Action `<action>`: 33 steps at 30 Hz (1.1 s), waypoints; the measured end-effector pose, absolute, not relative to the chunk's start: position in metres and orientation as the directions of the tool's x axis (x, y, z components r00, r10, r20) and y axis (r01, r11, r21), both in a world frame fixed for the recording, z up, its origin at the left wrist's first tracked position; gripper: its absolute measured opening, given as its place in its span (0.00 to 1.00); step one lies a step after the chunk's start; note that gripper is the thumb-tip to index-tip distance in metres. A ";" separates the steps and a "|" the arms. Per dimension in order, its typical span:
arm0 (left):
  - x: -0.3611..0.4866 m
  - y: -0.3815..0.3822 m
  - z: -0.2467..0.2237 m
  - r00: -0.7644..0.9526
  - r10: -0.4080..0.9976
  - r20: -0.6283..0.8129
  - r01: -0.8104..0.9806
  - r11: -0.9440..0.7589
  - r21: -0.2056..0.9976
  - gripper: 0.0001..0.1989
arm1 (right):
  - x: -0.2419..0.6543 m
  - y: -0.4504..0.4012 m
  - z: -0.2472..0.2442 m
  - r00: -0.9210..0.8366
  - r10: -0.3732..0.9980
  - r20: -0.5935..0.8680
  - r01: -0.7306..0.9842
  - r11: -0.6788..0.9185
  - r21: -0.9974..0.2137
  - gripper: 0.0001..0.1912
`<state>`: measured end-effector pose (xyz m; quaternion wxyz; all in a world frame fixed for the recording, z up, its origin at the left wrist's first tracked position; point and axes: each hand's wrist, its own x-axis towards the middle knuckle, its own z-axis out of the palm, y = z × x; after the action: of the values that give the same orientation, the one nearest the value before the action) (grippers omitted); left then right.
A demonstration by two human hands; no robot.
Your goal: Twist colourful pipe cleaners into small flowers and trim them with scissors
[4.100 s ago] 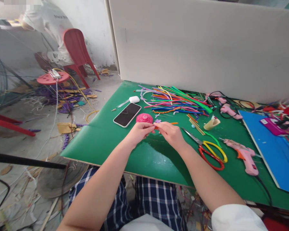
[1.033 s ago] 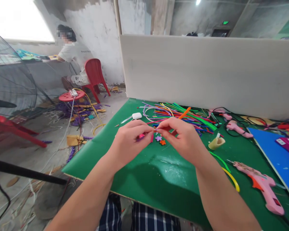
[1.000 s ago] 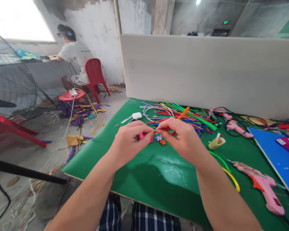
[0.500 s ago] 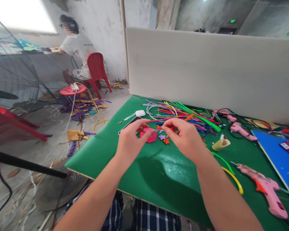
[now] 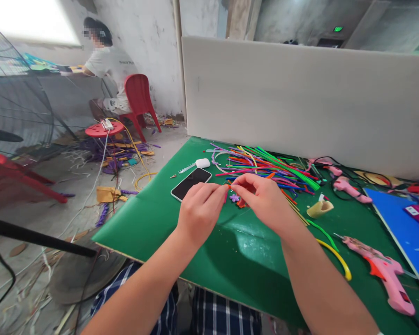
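Observation:
My left hand (image 5: 199, 210) and my right hand (image 5: 263, 199) meet fingertip to fingertip above the table, both closed in a pinch. Between them shows a small orange piece (image 5: 229, 186), mostly hidden by the fingers. Just below the fingertips lie a purple flower (image 5: 234, 198) and an orange flower (image 5: 241, 204), the latter partly covered by my right hand. A sliver of something pink shows beside my left fingertips. Left of that hand rests a black-screened phone (image 5: 191, 183). Behind my hands spreads a pile of coloured pipe cleaners (image 5: 265, 160).
A pink glue gun (image 5: 380, 265) lies at the right, with another glue gun (image 5: 351, 188) farther back. Nearby are a cream-coloured hollow holder (image 5: 319, 209) and a blue board (image 5: 401, 228). A white panel (image 5: 300, 97) closes the back. One person sits on a red chair (image 5: 138, 100).
My left hand has turned and its fingers have closed in toward my right fingertips. The phone is now uncovered, while the pink coil has become mostly hidden behind my left hand.

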<state>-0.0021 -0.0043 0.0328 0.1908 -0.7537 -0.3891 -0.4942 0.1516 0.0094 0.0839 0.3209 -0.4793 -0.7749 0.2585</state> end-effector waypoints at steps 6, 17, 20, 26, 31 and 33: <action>-0.001 -0.002 0.031 0.205 0.422 0.883 0.773 -0.624 0.119 0.07 | 0.152 0.009 0.083 -0.330 0.902 0.278 0.662 0.432 -0.612 0.07; -0.010 -0.003 0.043 0.142 0.828 0.542 0.482 -0.536 0.693 0.07 | 0.157 0.013 0.084 -0.456 0.789 0.412 0.606 0.614 -0.505 0.05; -0.015 -0.005 0.051 0.227 0.953 0.201 0.069 -0.221 0.973 0.06 | 0.160 0.011 0.087 -0.544 0.689 0.479 0.470 0.723 -0.506 0.06; -0.019 -0.008 0.053 0.467 0.883 -0.037 -0.301 0.199 0.933 0.08 | 0.161 0.005 0.088 -0.553 0.565 0.612 0.366 0.825 -0.431 0.07; -0.016 -0.009 0.053 0.129 0.870 0.476 0.339 -0.490 0.803 0.07 | 0.158 0.009 0.086 -0.456 0.718 0.526 0.496 0.695 -0.520 0.05; -0.015 -0.009 0.050 0.121 0.700 0.704 0.583 -0.625 0.520 0.05 | 0.157 0.010 0.085 -0.423 0.769 0.480 0.532 0.639 -0.555 0.05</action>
<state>-0.0145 -0.0087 0.0500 -0.0580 -0.7465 -0.4294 -0.5049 0.1573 0.0103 0.0850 0.3663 -0.3929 -0.8279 0.1614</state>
